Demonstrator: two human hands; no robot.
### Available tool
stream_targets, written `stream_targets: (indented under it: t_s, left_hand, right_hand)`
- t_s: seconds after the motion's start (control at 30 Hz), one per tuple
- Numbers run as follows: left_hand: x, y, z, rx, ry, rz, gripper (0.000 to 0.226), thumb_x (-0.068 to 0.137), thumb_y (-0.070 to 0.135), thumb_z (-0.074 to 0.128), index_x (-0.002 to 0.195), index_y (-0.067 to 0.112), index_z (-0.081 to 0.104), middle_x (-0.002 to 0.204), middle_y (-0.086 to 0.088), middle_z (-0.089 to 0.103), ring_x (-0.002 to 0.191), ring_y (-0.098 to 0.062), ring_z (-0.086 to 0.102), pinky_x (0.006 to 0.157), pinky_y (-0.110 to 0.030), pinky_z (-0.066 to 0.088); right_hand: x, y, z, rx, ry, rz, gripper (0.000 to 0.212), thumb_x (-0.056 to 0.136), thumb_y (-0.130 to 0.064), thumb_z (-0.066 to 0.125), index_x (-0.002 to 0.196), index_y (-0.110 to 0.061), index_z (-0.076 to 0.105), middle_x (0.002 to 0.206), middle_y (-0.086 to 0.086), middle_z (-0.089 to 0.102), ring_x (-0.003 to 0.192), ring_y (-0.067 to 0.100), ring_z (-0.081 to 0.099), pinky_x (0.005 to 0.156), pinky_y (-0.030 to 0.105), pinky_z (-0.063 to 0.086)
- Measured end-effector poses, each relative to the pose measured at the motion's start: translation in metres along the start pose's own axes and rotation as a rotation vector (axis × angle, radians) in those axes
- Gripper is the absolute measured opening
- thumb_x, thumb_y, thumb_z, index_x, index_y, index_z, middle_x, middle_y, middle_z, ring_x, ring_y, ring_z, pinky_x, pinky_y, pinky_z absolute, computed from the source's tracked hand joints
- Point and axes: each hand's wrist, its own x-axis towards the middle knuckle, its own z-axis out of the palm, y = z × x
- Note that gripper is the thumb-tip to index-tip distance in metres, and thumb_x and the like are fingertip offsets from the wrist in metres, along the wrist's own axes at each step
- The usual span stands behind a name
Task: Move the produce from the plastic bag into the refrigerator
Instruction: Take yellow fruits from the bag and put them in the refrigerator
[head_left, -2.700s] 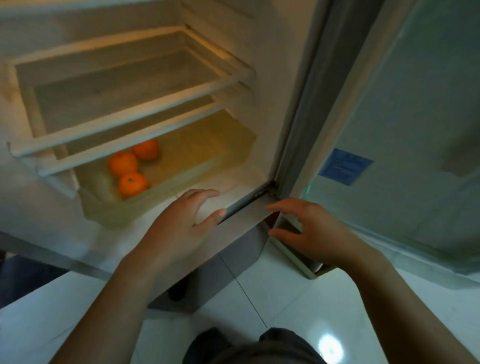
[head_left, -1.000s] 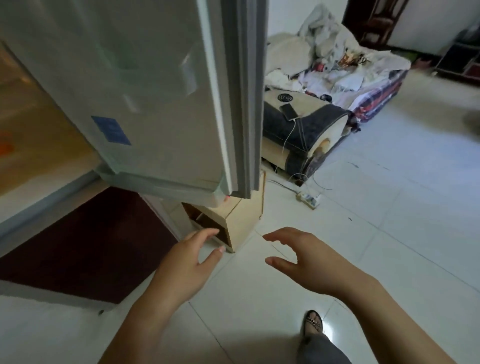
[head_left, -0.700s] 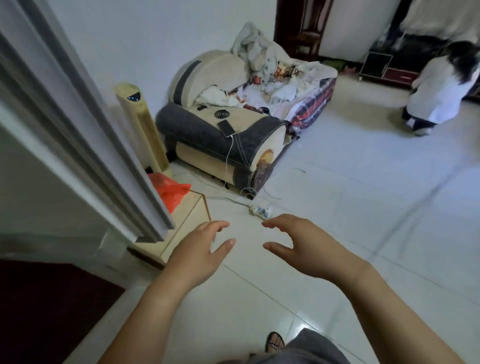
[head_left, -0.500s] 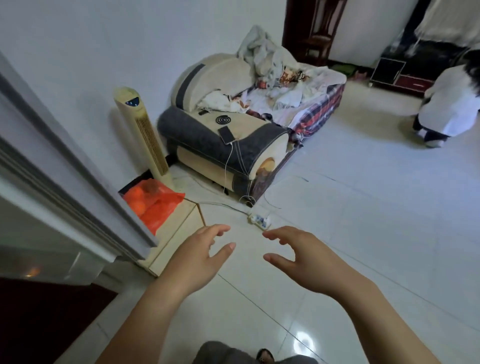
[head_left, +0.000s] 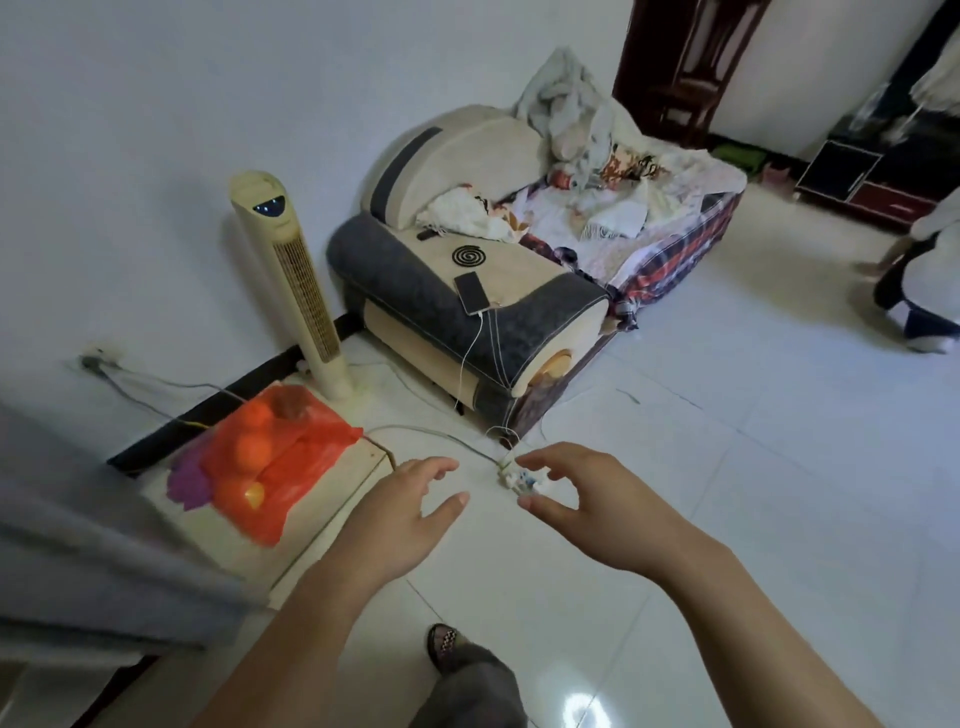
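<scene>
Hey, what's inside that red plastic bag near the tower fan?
At least three oranges show through the red plastic bag, plus a brownish item near its top. The bag's folds hide anything beneath them.

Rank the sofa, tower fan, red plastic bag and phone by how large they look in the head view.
1. sofa, by far the largest.
2. red plastic bag and tower fan: close. The fan is taller but thin, and the bag lies nearer the camera, so unranked.
3. phone on the sofa arm, smallest.
</scene>
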Motion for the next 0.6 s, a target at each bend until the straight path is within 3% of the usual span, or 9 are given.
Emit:
stream_targets:
  t_s: [0.27,0.5,0.6]
  left_hand:
    - [0.109,-0.014,-0.051,0.015,0.084,-0.028,0.042,0.091,0.044,0.049,0.131,0.031,0.045,0.130,0.012,0.049,0.115,-0.004,0.047,0.094,-0.026,0.043]
    - [0.122,-0.064,-0.083,-0.071,0.209,-0.236,0.043,0.085,0.049,0.052,0.124,0.032,0.051,0.125,0.009,0.055,0.115,-0.005,0.051,0.098,-0.031,0.043]
    - [0.119,-0.082,-0.095,-0.155,0.285,-0.350,0.053,0.078,0.051,0.049,0.119,0.018,0.057,0.121,-0.001,0.059,0.113,-0.014,0.055,0.097,-0.033,0.043]
  right_hand:
    - [0.132,0.003,-0.033,-0.066,-0.053,-0.069,0.041,0.090,-0.047,0.051,0.128,-0.034,0.048,0.129,-0.015,0.051,0.111,0.001,0.048,0.088,0.013,0.034]
    - [0.225,-0.017,-0.011,-0.053,-0.238,-0.237,0.041,0.090,-0.045,0.052,0.129,-0.032,0.048,0.127,-0.013,0.052,0.108,0.001,0.048,0.089,0.014,0.036]
    - [0.269,-0.032,0.006,-0.065,-0.332,-0.343,0.040,0.089,-0.044,0.053,0.128,-0.032,0.049,0.128,-0.014,0.052,0.112,0.000,0.048,0.083,0.002,0.031]
